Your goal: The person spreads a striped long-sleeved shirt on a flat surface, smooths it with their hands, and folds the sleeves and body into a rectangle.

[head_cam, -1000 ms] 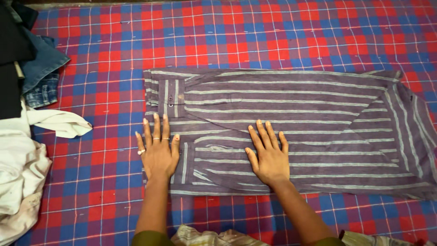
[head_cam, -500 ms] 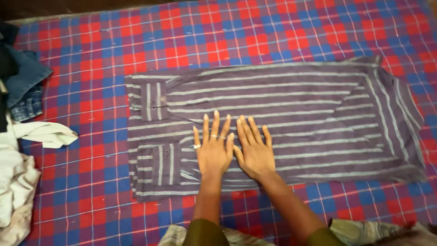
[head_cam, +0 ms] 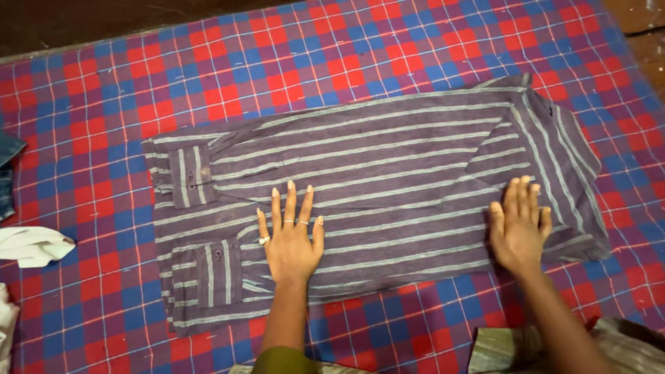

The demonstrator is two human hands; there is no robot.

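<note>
Now the right hand [head_cam: 518,228] has slid away from the left hand [head_cam: 291,239] — both flat, fingers spread, holding nothing — along the folded purple striped shirt [head_cam: 388,173]; it lies smoothed on the checked bedsheet [head_cam: 277,76].

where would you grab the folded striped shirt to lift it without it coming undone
Judging by its pose, take the purple striped shirt by its two short ends: the cuff end at the left and the collar end at the right. It lies long and flat, sleeves folded on top, so a middle grip would likely spill the folds.
</note>
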